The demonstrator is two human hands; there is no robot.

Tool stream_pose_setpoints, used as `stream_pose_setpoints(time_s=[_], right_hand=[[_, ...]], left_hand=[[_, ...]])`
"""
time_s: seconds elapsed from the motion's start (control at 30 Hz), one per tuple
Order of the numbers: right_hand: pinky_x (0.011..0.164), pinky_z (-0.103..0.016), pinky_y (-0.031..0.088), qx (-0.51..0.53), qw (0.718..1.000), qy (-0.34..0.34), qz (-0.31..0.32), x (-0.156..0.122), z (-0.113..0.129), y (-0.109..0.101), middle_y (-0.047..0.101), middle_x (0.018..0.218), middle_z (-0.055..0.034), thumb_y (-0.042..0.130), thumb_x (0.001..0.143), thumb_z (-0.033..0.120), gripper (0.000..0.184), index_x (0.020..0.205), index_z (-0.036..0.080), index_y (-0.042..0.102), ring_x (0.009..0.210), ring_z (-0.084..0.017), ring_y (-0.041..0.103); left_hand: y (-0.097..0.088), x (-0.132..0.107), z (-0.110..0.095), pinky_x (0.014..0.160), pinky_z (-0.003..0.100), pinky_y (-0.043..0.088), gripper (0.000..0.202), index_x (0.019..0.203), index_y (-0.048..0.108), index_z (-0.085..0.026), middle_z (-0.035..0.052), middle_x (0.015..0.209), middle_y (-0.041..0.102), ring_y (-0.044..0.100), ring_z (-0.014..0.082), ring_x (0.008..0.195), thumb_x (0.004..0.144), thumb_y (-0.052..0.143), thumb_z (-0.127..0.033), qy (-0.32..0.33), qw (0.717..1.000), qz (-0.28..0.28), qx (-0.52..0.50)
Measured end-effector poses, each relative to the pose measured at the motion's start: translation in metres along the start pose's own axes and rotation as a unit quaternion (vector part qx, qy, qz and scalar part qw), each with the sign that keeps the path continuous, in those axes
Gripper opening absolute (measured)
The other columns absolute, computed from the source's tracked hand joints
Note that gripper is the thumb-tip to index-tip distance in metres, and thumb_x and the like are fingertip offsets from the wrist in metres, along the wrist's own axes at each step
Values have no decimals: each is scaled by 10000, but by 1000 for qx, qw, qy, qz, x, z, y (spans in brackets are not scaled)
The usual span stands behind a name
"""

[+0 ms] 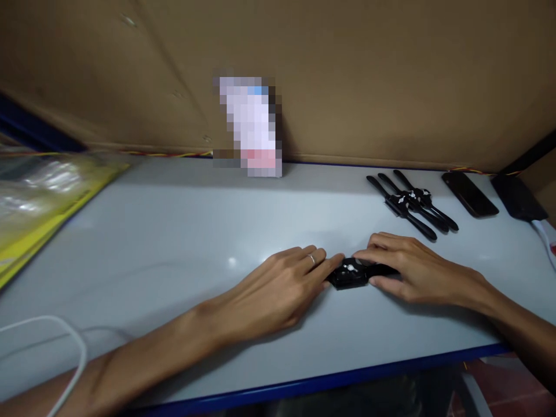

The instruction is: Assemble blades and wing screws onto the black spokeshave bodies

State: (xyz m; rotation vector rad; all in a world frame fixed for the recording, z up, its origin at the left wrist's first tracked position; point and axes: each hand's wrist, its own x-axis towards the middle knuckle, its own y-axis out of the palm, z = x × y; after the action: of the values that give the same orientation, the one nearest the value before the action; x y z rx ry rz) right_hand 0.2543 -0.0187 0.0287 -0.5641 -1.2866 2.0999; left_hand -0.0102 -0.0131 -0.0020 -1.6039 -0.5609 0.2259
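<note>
A black watch-like piece [351, 273] with white marks on its face lies on the white table [182, 231], near the front edge. My left hand [278, 289] lies palm down to its left, fingertips pressed on the piece's left end; a ring shows on one finger. My right hand [408, 266] rests on the right end, fingers curled over the strap and pinching it against the table. Both hands hold the piece flat between them.
Three more black strapped pieces [412, 204] lie side by side at the back right, with a dark phone [469, 194] and a black flat object [519, 198] beyond. Yellow-edged plastic bags [39, 197] sit far left. A white cable [65, 347] loops front left. Cardboard [347, 69] backs the table.
</note>
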Motion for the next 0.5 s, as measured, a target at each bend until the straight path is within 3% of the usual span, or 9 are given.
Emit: stream_pose_setpoints(time_s=[0.3, 0.5], right_hand=[[735, -329, 427, -20, 1000, -5, -6, 0, 0, -3, 593, 927, -51, 587, 891, 157, 266, 1139, 197, 674, 836, -192, 527], [814, -377, 437, -65, 995, -29, -71, -4, 8, -6, 603, 952, -80, 550, 924, 194, 192, 1076, 151, 659, 871, -208, 517]], left_hand=[[-1, 2, 0, 615, 307, 456, 327, 1291, 469, -122, 43, 874, 594, 525, 171, 681, 978, 377, -134, 16, 1000, -22, -10], [2, 1, 0, 602, 319, 453, 190, 1115, 530, -135, 41, 861, 598, 530, 175, 681, 1001, 382, -169, 6, 1000, -15, -19]])
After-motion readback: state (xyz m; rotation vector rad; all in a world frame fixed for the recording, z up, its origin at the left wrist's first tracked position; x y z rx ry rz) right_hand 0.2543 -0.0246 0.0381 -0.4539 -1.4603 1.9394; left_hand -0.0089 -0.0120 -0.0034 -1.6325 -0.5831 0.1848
